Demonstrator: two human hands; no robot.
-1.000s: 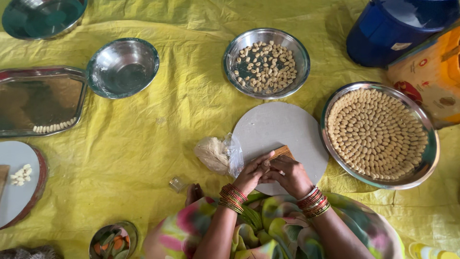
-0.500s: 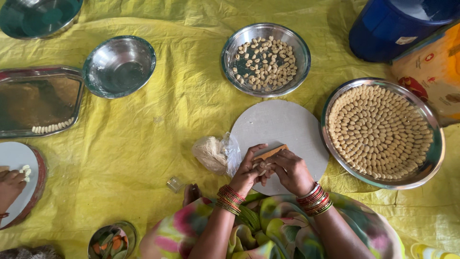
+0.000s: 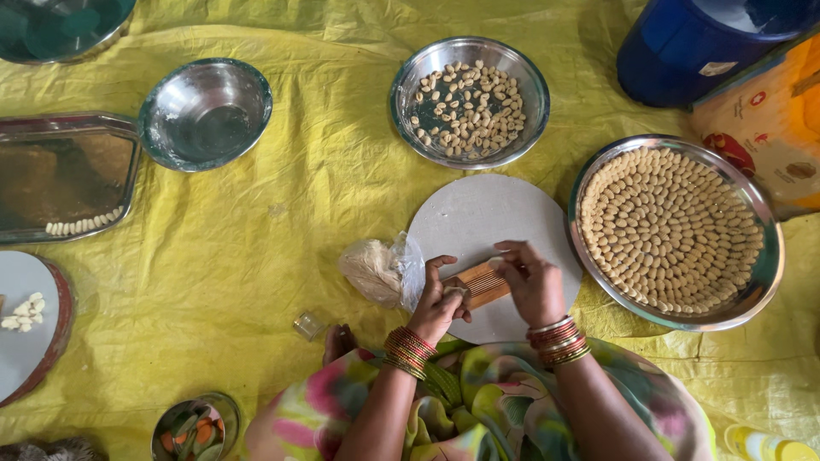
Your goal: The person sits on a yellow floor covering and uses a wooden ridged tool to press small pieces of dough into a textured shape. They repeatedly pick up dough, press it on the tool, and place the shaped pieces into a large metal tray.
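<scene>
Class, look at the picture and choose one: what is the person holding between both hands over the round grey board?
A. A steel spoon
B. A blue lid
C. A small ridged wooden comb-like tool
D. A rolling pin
C. Both the left hand and the right hand grip a small ridged wooden tool above the round grey board; no spoon, pin or lid is in either hand.
</scene>
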